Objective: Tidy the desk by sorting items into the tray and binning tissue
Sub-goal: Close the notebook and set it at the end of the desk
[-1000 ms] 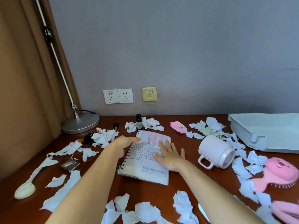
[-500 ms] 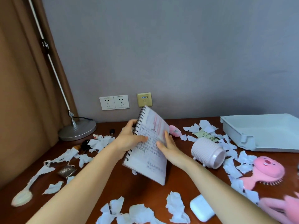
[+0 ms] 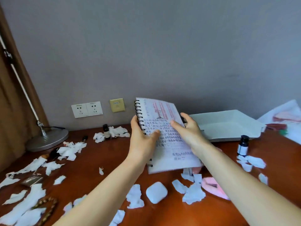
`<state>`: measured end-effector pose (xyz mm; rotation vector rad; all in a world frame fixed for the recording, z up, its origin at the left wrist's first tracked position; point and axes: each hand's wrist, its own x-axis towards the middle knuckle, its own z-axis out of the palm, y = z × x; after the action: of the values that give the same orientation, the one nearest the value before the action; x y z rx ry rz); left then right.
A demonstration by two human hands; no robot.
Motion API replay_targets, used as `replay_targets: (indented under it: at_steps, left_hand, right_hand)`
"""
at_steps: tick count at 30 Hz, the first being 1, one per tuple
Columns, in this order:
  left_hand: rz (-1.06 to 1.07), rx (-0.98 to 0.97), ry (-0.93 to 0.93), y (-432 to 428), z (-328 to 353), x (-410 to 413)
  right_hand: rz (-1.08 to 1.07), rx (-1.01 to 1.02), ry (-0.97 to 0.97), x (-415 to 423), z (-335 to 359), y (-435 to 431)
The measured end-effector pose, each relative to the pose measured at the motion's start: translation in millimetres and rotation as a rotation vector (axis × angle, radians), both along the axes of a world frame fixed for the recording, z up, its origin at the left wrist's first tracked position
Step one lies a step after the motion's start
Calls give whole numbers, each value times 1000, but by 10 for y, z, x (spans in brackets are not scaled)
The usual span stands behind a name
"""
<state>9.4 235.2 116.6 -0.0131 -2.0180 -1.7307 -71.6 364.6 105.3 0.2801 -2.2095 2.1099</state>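
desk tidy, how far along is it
Done: barely anything. No item shows in the tray, and tissue scraps litter the desk. In hand: the notebook, gripped by the left hand and right hand, held up off the desk beside the tray. Left: the scraps to bin, plus the white case and the bottle near the tray to sort.

Notebook [image 3: 169, 139] in both hands, tilted

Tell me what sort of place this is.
Probably a bedroom or study corner, perhaps a hotel room: a wooden desk pushed against a plain wall, a desk lamp beside a curtain, and wall sockets just above the desktop.
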Motion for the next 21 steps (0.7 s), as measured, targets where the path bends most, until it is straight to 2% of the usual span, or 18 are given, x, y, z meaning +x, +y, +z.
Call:
replay_targets:
  at_steps: [3,11,16,21]
  left_hand:
    - [-100,-130,85,414,-61,-84]
    - [-186,-532,143,1463,-222,-268]
    - [-304,-587,224,2130,-227,-298]
    - [-373,-673,143,2762,-420,-403]
  right_hand:
    - [-126,12,76,-100,-47,434]
    - [-371,51,146,-257,-124,1664]
    - [-457,30,137,-184,-107,2379]
    - [-498,39,87,-211,-252,3072]
